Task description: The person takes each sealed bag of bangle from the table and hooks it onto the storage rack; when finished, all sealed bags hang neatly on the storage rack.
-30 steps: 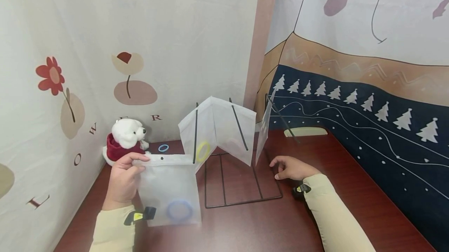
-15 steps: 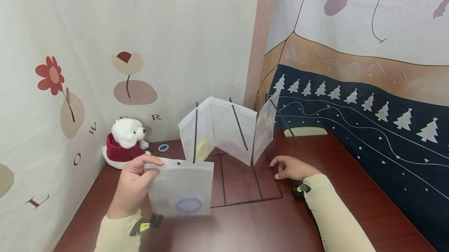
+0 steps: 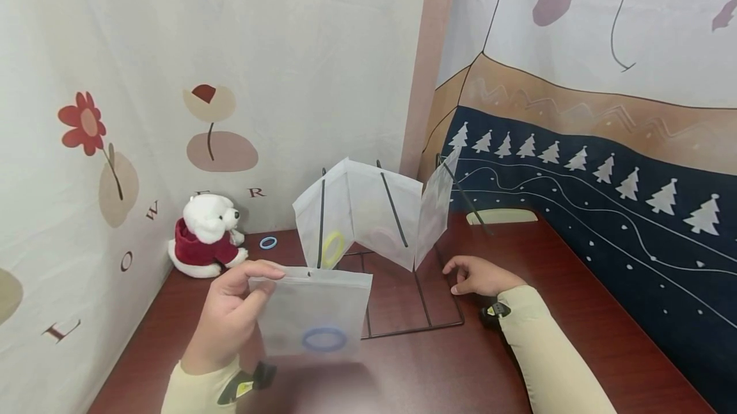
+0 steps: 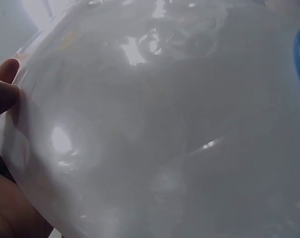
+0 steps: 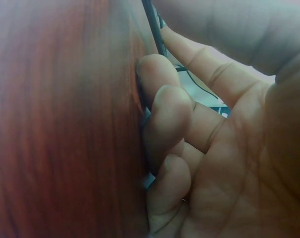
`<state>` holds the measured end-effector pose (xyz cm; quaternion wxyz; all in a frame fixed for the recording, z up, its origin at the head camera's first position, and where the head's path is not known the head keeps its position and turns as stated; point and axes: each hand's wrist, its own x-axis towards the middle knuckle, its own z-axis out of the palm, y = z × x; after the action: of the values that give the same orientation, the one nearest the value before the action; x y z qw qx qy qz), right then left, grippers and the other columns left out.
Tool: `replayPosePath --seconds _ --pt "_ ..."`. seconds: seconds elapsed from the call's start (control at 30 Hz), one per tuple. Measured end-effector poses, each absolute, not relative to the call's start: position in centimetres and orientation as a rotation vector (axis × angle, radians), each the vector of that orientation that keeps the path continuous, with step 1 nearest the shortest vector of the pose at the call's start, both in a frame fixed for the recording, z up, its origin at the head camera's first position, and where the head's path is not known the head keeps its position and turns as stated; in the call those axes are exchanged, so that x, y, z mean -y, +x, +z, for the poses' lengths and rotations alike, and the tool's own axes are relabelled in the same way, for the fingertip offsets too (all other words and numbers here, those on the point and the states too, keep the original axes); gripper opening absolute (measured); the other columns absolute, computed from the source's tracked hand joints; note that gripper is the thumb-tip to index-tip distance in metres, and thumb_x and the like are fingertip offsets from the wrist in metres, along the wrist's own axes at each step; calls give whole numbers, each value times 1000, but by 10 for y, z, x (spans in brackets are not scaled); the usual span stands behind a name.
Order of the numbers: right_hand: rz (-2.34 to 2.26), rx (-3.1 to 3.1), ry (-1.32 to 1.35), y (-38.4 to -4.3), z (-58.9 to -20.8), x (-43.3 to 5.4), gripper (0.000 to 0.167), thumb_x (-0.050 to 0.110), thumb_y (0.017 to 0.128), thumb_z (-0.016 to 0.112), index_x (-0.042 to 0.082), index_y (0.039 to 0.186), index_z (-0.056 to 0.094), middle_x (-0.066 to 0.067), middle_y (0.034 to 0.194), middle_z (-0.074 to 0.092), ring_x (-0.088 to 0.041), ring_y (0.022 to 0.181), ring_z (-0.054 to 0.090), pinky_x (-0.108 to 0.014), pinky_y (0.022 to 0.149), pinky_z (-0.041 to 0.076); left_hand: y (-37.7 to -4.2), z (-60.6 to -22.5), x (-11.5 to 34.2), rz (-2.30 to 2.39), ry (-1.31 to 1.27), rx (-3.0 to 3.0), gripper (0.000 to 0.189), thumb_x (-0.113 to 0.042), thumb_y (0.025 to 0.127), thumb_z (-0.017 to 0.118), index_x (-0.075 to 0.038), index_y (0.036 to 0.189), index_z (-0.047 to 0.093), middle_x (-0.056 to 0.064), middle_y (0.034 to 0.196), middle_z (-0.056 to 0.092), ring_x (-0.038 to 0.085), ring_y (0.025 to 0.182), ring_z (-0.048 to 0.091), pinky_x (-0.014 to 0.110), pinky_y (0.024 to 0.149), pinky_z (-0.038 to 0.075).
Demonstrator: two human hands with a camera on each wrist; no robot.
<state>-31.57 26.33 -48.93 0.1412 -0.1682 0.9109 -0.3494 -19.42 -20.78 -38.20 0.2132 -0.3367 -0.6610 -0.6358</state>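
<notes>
My left hand [image 3: 233,311] pinches the upper left corner of a frosted plastic bag [image 3: 288,311] between thumb and fingers. A blue ring [image 3: 324,340] shows through the bag near its bottom. The bag's top-edge hole lies close to the front tip of a black rod [image 3: 320,228] on the wire rack [image 3: 403,334]. In the left wrist view, the bag [image 4: 140,109] fills most of the picture. My right hand [image 3: 480,275] rests low on the table, curled thumb and fingers at the rack's right base bar; curled fingers [image 5: 170,116] also show in the right wrist view.
Other frosted bags hang on the rack: one with a yellow ring [image 3: 332,249], a middle bag [image 3: 382,209] and a right bag [image 3: 435,215]. A white plush bear [image 3: 207,235] in red and a light blue ring [image 3: 268,243] lie back left. A pale green object [image 3: 502,216] lies at the back.
My left hand has carried the bag with the blue ring rightward and turned it, bringing its hole close to the left rod's tip. The right-hand hanging bag has swung outward. My right hand stays put.
</notes>
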Motion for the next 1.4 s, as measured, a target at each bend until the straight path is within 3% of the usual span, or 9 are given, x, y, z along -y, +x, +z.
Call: replayPosePath --seconds 0.17,0.4,0.73,1.03,1.17,1.4 --pt "-1007 -2631 -488 -315 -489 -263 37 11 88 83 12 122 69 -3 79 59 -19 70 55 -35 62 47 -193 -381 201 -1790 -996 1735 44 31 87 47 5 110 73 0 113 76 12 112 68 21 94 52" --pt "-997 -2638 -481 -313 -487 -261 36 10 89 82 12 123 69 -3 79 59 -18 69 54 -34 62 47 -191 -381 194 -1808 -828 1839 38 26 92 49 2 110 73 -9 113 76 7 112 66 18 92 51" --pt "-992 -2639 -497 -313 -486 -261 36 10 89 82 11 123 69 -2 78 59 -18 68 54 -33 61 47 -188 -379 190 -1787 -721 1930 26 21 94 52 12 115 67 -13 117 75 5 114 63 17 86 51" --pt "-996 -2632 -486 -313 -486 -261 36 9 89 81 11 123 69 -3 78 58 -18 69 54 -34 62 46 -197 -387 187 -1832 -755 1807 37 24 93 53 2 117 72 -3 118 76 7 93 60 21 69 46" --pt "-991 -2636 -473 -314 -487 -261 35 9 89 81 12 122 69 -3 78 58 -18 69 53 -34 62 46 -200 -390 187 -1850 -773 1796 39 22 95 54 -2 118 73 -4 117 76 8 87 58 23 65 44" --pt "-997 -2633 -476 -315 -488 -262 36 9 89 82 12 122 69 -3 78 58 -18 69 54 -34 62 46 -206 -397 192 -1794 -935 1868 50 26 92 51 -7 120 74 -4 125 74 7 121 64 17 92 50"
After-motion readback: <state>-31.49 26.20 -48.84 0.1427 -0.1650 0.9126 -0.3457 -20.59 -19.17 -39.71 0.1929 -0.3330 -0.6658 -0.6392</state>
